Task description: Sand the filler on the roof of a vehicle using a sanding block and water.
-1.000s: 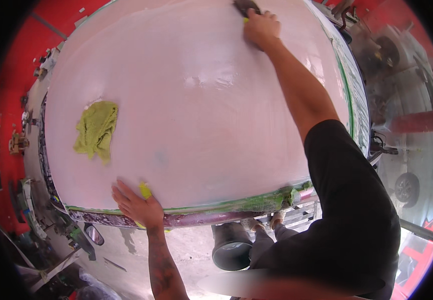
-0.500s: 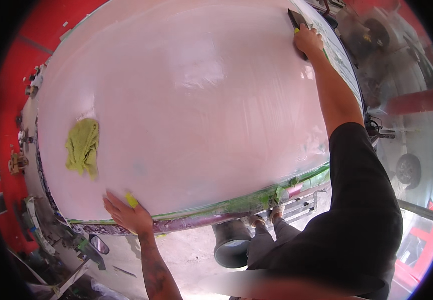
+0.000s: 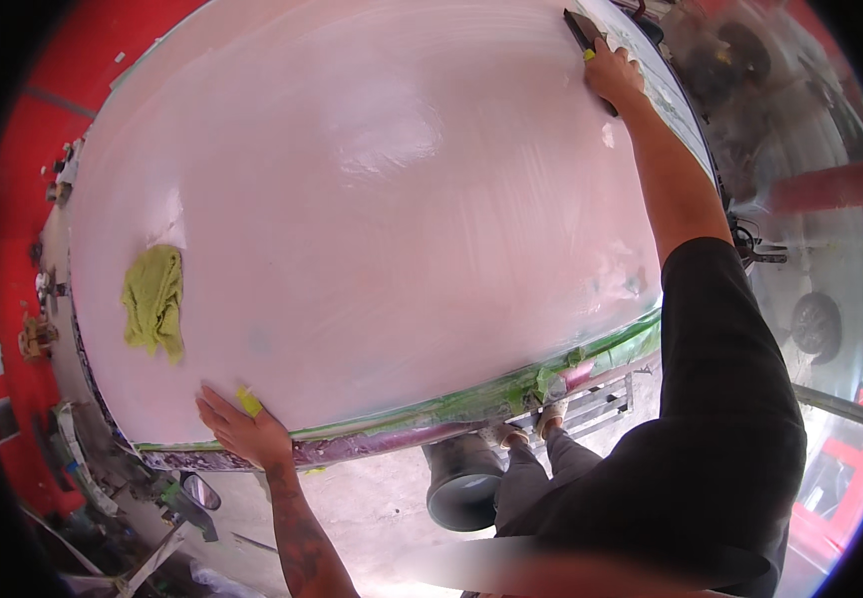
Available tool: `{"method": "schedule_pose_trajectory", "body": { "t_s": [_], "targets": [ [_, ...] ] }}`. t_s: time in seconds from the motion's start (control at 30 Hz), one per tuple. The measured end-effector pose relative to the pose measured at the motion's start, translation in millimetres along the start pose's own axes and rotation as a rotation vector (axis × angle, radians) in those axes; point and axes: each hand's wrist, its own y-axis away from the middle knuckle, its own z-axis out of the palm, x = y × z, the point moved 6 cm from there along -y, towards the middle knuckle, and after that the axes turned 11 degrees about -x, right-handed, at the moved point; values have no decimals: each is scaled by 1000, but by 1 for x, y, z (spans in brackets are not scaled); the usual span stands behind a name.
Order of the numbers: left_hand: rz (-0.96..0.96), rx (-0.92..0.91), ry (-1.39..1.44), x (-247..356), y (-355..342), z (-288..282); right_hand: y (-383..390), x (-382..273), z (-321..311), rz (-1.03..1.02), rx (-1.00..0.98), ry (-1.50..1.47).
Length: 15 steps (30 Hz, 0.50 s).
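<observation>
A large, wet-looking pinkish car roof panel [image 3: 352,249] spreads out before me. At its far right edge my right hand [image 3: 616,75] grips a long, flat, dark sanding block [image 3: 581,32], with the block's lower face hidden against the panel. My left hand [image 3: 244,424] lies flat on the near left edge, fingers stretched out and nothing in them. Yellow tape [image 3: 249,401] is wrapped round its thumb. Beyond that hand, a crumpled yellow-green cloth [image 3: 153,304] rests on the panel.
Green masking tape [image 3: 451,407] runs along the panel's near edge. Below stands a black bucket [image 3: 461,488] beside my feet. A side mirror [image 3: 200,490] sticks out at lower left. Whitish sheeting [image 3: 830,279] hangs at right, a dark wheel [image 3: 816,327] showing through it.
The sanding block and my right hand have shifted slightly along the far right edge. The whole view has moved a little; my left hand stays flat on the panel.
</observation>
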Motion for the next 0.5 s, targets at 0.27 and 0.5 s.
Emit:
{"method": "schedule_pose_trajectory", "body": {
  "t_s": [0.27, 0.5],
  "targets": [
    [-28, -33, -35, -19, -3, 9, 80, -196, -1, -531, 66, 20],
    [-10, -44, 7, -5, 0, 2, 3, 24, 11, 16, -46, 17]
  ]
}}
